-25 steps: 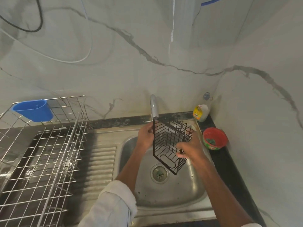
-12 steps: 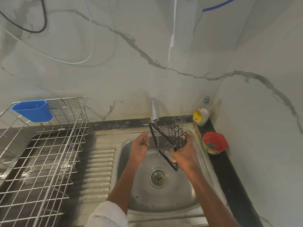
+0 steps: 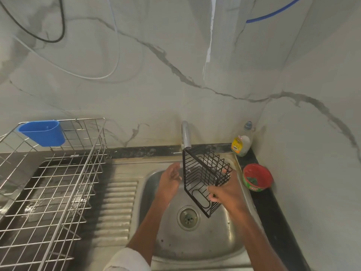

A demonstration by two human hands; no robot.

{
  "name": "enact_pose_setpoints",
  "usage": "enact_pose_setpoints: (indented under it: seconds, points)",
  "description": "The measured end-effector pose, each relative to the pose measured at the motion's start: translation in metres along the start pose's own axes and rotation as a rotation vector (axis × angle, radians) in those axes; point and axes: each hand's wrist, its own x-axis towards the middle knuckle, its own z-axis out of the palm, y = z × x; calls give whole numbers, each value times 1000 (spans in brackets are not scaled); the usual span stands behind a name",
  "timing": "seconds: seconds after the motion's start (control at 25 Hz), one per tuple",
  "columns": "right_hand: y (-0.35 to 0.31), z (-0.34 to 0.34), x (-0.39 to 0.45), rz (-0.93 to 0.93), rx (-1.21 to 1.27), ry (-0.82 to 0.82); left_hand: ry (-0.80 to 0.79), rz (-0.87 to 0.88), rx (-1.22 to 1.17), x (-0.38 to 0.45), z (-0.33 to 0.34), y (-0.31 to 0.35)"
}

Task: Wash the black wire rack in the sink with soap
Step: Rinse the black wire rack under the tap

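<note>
Head view: rinsing rack [image 3: 203, 178] under tap [image 3: 185, 133].
Your right hand [image 3: 224, 190] grips it; left hand [image 3: 170, 177] loose (empty); soap [image 3: 241, 142] next, right of tap.

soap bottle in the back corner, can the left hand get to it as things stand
Probably not directly. The left hand is free beside the black wire rack, but the rack and the right hand gripping it sit between it and the soap bottle. The right side is nearer.
</note>
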Motion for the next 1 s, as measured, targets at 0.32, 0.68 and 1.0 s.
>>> enact_pose_setpoints:
  seconds: [0.32,0.68,1.0]
  points:
    - [-5,2,5,-44,-100,-238,83,63,17,-19,-12,-4]
    - [-19,20,38,-131,-224,-335,340,84,25,-55,-19,-6]
    - [-28,69,68,-217,-315,-472,466,-83,26,-75,-44,-25]
